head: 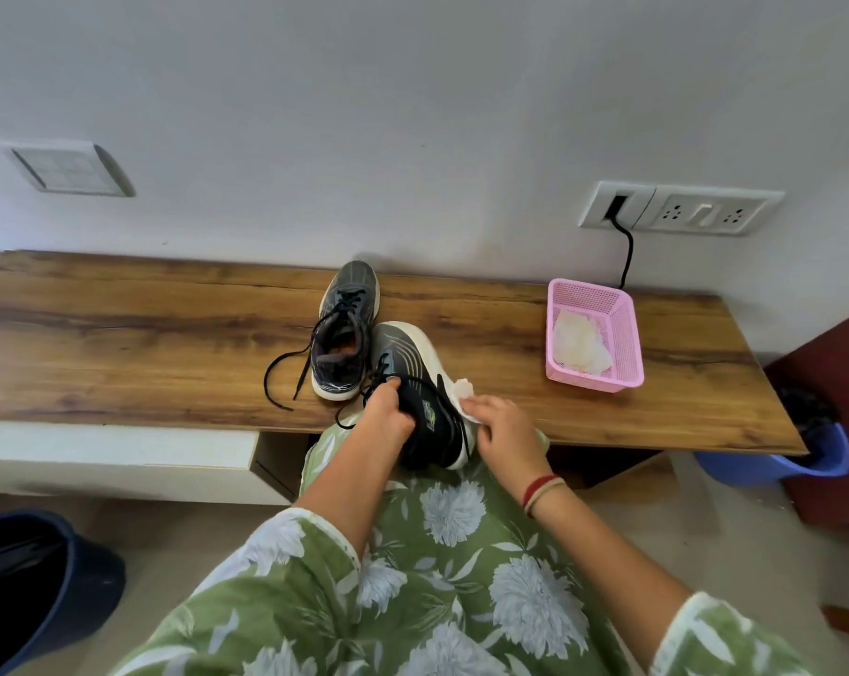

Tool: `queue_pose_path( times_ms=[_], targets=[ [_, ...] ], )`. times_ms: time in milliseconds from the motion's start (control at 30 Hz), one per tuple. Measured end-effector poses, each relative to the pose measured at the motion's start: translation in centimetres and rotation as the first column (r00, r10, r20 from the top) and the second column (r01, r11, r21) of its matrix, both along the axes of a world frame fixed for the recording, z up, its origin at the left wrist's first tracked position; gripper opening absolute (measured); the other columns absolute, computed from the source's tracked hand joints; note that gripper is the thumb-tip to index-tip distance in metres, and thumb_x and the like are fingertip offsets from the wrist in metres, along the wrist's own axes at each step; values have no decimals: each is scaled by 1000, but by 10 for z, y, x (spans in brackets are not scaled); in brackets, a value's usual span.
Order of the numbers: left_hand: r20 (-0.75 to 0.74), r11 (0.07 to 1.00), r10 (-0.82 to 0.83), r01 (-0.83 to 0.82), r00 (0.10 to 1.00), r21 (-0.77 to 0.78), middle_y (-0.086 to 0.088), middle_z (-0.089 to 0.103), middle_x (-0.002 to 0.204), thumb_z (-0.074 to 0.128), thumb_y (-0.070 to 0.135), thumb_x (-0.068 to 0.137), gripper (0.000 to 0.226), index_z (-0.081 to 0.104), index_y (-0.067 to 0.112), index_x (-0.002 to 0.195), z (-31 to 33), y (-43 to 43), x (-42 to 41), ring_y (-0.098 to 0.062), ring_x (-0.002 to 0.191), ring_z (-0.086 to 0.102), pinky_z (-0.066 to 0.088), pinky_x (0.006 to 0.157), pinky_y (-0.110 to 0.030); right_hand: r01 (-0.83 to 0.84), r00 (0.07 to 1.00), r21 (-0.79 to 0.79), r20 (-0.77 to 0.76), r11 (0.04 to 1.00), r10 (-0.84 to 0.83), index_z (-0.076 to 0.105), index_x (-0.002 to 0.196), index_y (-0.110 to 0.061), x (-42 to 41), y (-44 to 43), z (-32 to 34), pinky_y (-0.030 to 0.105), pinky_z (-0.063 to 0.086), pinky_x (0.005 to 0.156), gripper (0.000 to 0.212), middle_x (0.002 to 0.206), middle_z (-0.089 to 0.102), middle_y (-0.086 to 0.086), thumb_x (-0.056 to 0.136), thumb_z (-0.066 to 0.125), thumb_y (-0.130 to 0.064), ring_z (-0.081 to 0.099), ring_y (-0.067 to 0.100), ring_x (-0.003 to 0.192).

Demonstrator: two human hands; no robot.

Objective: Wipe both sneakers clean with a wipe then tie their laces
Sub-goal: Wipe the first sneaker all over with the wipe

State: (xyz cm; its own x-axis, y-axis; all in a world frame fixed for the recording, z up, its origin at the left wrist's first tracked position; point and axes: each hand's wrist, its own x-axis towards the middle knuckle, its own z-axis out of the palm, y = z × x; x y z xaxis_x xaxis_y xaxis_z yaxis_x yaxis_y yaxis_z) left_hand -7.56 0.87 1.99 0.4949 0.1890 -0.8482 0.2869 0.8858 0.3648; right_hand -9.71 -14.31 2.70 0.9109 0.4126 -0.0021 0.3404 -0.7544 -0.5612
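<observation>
**Wiping the near sneaker, laces not yet tied**

Head view: the left hand [388, 413] has its fingers curled round the collar and tongue of the near sneaker [415, 356], holding it tilted on its side at the front edge of the wooden bench [120, 334]. The right hand [503, 431] bunches a white wipe [464, 393] under bent fingers and presses it to the shoe's outer side, by the white sole. The far sneaker [346, 329] stands upright just behind, touching the first, with its black laces [286, 378] trailing loose across the wood.

The step in hand looks like the cleaning of the first shoe. Next the wipe should probably travel along the sole edge and toe, with the left hand turning the shoe to show fresh sides. The other sneaker and both knots appear to remain.

A pink basket [627, 344] holding more wipes [578, 346] sits to the right on the bench, well apart from the shoes. Behind is a pale wall with a socket plate [680, 209] and a black cable [626, 258]. A blue bucket [822, 463] stands on the floor at right, a dark bin [37, 578] at left.
</observation>
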Motion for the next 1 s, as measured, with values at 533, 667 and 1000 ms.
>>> queue_pose_path(
  times_ms=[533,667,1000],
  targets=[
    [-86,998,-31,27,996,-49,-13,46,143,44,17,101,39,45,0,136,12,1,5,-27,131,44,33,107,-37,152,977,276,101,949,-186,71,102,-6,-27,-13,2,26,48,83,32,101,65,6,77,60,10,56,10,87],
    [-125,997,-61,55,990,-51,-12,45,144,42,17,102,38,46,0,135,18,-2,3,-26,132,42,30,108,-35,22,989,145,138,989,-42,70,102,-7,-49,-9,-19,21,44,92,29,105,62,4,76,65,6,56,13,99],
    [-116,996,-46,37,992,-84,-11,46,144,43,23,102,39,48,3,135,16,0,6,-26,132,43,31,108,-38,122,977,264,137,957,-162,69,88,-8,-38,-16,-17,11,42,74,26,90,58,-1,73,60,11,52,7,81]
  ],
)
